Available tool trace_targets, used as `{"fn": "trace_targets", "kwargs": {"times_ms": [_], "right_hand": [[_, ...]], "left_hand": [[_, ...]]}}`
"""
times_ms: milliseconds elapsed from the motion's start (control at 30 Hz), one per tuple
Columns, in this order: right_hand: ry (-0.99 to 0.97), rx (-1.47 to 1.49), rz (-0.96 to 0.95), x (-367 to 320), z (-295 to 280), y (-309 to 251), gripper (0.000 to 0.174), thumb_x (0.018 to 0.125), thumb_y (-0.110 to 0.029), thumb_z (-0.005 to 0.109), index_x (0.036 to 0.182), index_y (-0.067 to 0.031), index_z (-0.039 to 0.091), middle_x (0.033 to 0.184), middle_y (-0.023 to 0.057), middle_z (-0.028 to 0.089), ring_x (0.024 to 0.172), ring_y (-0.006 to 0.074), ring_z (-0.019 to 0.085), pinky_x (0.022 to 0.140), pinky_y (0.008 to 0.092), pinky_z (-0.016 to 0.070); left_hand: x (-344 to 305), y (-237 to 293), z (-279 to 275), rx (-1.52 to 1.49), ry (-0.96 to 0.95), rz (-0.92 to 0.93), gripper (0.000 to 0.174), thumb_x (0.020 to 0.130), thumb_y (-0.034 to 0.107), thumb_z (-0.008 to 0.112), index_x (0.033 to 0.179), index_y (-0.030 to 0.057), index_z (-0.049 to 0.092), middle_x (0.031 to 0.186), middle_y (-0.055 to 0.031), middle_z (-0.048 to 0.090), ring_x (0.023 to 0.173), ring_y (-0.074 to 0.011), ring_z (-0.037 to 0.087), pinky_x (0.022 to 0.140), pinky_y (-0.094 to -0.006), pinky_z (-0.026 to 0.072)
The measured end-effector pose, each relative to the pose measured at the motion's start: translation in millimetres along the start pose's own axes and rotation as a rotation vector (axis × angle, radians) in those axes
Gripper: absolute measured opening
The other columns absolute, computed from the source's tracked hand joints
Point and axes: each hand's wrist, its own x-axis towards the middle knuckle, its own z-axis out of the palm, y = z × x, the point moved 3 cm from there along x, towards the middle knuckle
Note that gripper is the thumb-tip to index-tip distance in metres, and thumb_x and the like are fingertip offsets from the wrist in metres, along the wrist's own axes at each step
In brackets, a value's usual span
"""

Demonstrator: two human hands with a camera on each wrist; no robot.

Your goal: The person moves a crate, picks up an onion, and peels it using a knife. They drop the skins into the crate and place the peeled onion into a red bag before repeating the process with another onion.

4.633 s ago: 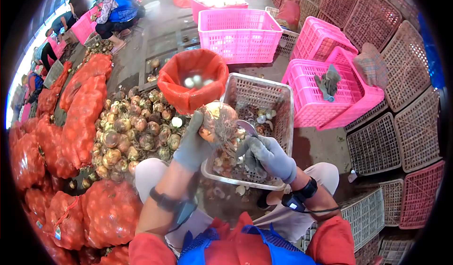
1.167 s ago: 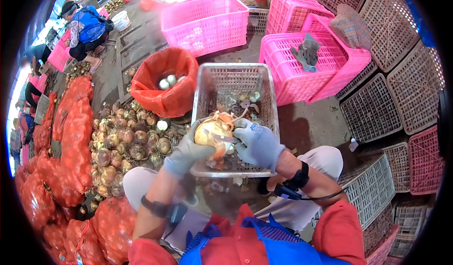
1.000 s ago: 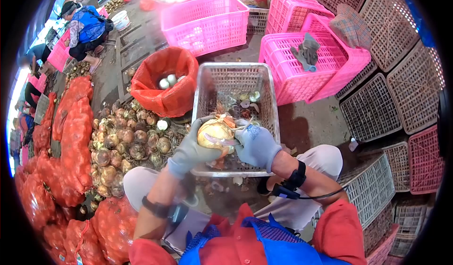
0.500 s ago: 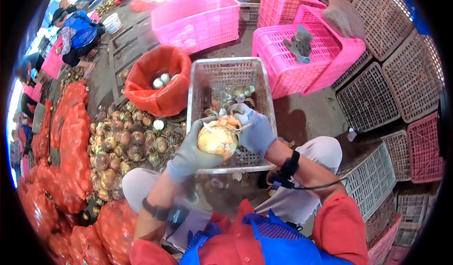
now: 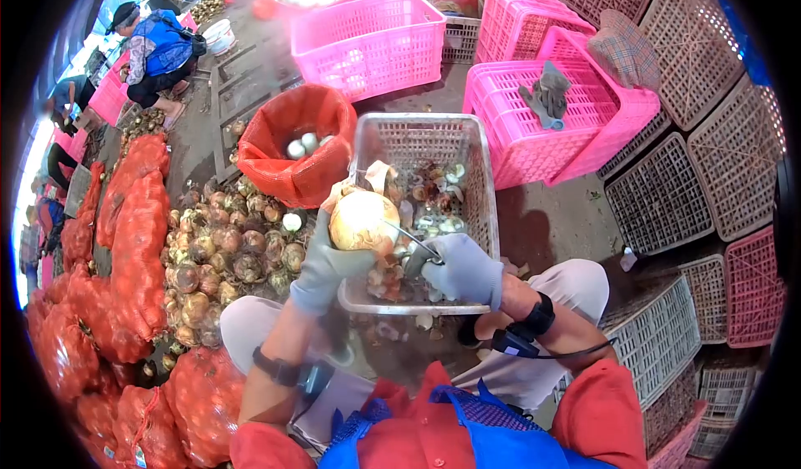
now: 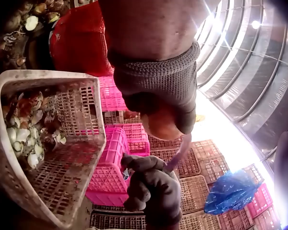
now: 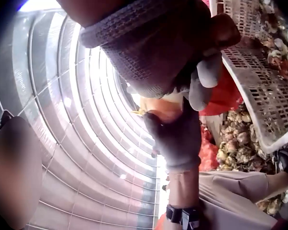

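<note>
A large onion [image 5: 365,221] with pale golden skin sits in my gloved left hand [image 5: 327,262], which grips it from the left and below. Loose papery skin [image 5: 380,175] hangs off its far side. My gloved right hand [image 5: 464,269] holds a small knife [image 5: 420,244], its thin blade reaching toward the onion's lower right. The left wrist view shows the knife blade [image 6: 180,155] close to the onion [image 6: 162,127]. In the right wrist view the right hand [image 7: 153,52] covers the knife. Under both hands stands a grey crate [image 5: 484,164] with onion peelings [image 5: 434,202].
A red mesh-lined bucket [image 5: 267,164] with peeled onions stands beyond the crate. Unpeeled onions [image 5: 238,252] lie heaped at the left, beside full red net sacks [image 5: 138,260]. Pink crates [image 5: 534,127] stand at the right, one bearing grey gloves [image 5: 548,95]. Other people crouch far left.
The root tuft seen at first no longer shows. Since half a second ago my right hand has drawn back from the onion's top, bringing the knife blade into view. The onion has turned in my left hand.
</note>
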Motion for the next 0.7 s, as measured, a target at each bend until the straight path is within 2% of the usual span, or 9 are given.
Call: {"fn": "trace_targets", "kwargs": {"times_ms": [67, 200, 300, 400, 467, 533, 600, 633, 700], "right_hand": [[0.048, -0.094, -0.079, 5.2, 7.4, 9.7, 0.021, 0.087, -0.009, 0.057, 0.093, -0.0037, 0.076, 0.076, 0.0131, 0.072, 0.065, 0.0193, 0.069, 0.066, 0.0347, 0.0555], [-0.074, 0.033, 0.18, 4.1, 13.2, -17.8, 0.022, 0.087, -0.01, 0.057, 0.094, -0.0056, 0.077, 0.079, 0.0139, 0.073, 0.072, 0.021, 0.072, 0.07, 0.037, 0.0565], [0.017, 0.093, 0.017, 16.8, 39.1, 2.0, 0.022, 0.087, -0.011, 0.057, 0.095, -0.0049, 0.077, 0.078, 0.0136, 0.073, 0.068, 0.0196, 0.07, 0.067, 0.0353, 0.0561], [-0.098, 0.269, 0.112, 15.4, 36.8, -6.2, 0.022, 0.087, -0.01, 0.058, 0.095, -0.0052, 0.078, 0.077, 0.0123, 0.073, 0.066, 0.0163, 0.069, 0.064, 0.0337, 0.0553], [-0.029, 0.178, -0.112, 14.8, 26.7, -12.9, 0.021, 0.087, -0.009, 0.059, 0.094, -0.0043, 0.078, 0.074, 0.0114, 0.072, 0.064, 0.0136, 0.068, 0.061, 0.0325, 0.0545], [0.035, 0.042, -0.102, 3.9, 6.6, -36.6, 0.022, 0.09, -0.012, 0.062, 0.105, -0.0028, 0.075, 0.082, 0.0137, 0.073, 0.068, 0.0204, 0.071, 0.065, 0.0354, 0.0558], [0.409, -0.086, -0.461, 2.0, -5.4, -55.9, 0.044, 0.095, -0.018, 0.061, 0.136, -0.0045, 0.06, 0.095, 0.0189, 0.074, 0.078, 0.0295, 0.074, 0.071, 0.0397, 0.0565], [0.392, -0.076, -0.464, 0.5, -2.1, -56.7, 0.044, 0.095, -0.018, 0.061, 0.136, -0.0045, 0.06, 0.095, 0.0189, 0.074, 0.078, 0.0295, 0.074, 0.071, 0.0397, 0.0565], [0.318, -0.061, -0.302, -3.8, -1.2, -50.6, 0.066, 0.099, -0.023, 0.059, 0.158, -0.0078, 0.033, 0.108, 0.0248, 0.071, 0.09, 0.039, 0.073, 0.077, 0.0448, 0.0561]], "left_hand": [[-2.0, 7.8, 8.2, -0.028, 0.022, -0.037, 0.096, 0.065, -0.007, 0.083, 0.149, 0.0031, 0.035, 0.131, -0.0135, 0.06, 0.122, -0.0228, 0.062, 0.101, -0.0361, 0.055], [-4.3, 5.8, 8.9, 0.106, 0.029, -0.03, 0.094, 0.071, 0.006, 0.084, 0.151, 0.0022, 0.034, 0.136, -0.0146, 0.058, 0.124, -0.0245, 0.061, 0.104, -0.0383, 0.0529], [-13.1, -17.2, 13.0, -0.427, -0.242, -0.107, 0.092, 0.086, 0.04, 0.08, 0.156, 0.0027, 0.033, 0.155, -0.0115, 0.047, 0.143, -0.0279, 0.045, 0.122, -0.0448, 0.0334], [-14.5, -14.7, 10.9, -0.512, -0.236, -0.142, 0.094, 0.088, 0.047, 0.077, 0.156, 0.0015, 0.032, 0.156, -0.0115, 0.045, 0.143, -0.0281, 0.045, 0.123, -0.0439, 0.0326], [-7.5, -7.3, 8.0, -0.45, -0.202, -0.087, 0.095, 0.086, 0.047, 0.078, 0.155, 0.0003, 0.033, 0.154, -0.0125, 0.047, 0.142, -0.0276, 0.046, 0.122, -0.0432, 0.0327], [2.0, -1.0, 1.2, -0.301, -0.149, 0.009, 0.092, 0.085, 0.041, 0.078, 0.154, -0.0011, 0.033, 0.15, -0.013, 0.05, 0.14, -0.0264, 0.048, 0.121, -0.0426, 0.0344], [2.1, 1.9, -1.2, -0.278, -0.089, -0.033, 0.089, 0.084, 0.038, 0.078, 0.151, -0.0017, 0.037, 0.144, -0.0126, 0.054, 0.134, -0.0254, 0.053, 0.117, -0.0404, 0.0391], [-1.5, 5.7, 0.7, -0.194, -0.044, -0.034, 0.087, 0.081, 0.036, 0.076, 0.15, -0.0011, 0.038, 0.14, -0.0127, 0.056, 0.129, -0.0249, 0.056, 0.113, -0.0393, 0.0423], [5.2, 6.8, 5.3, -0.147, -0.062, -0.042, 0.086, 0.078, 0.031, 0.074, 0.149, -0.0009, 0.038, 0.137, -0.0127, 0.057, 0.125, -0.0243, 0.059, 0.11, -0.0382, 0.0461]]}}
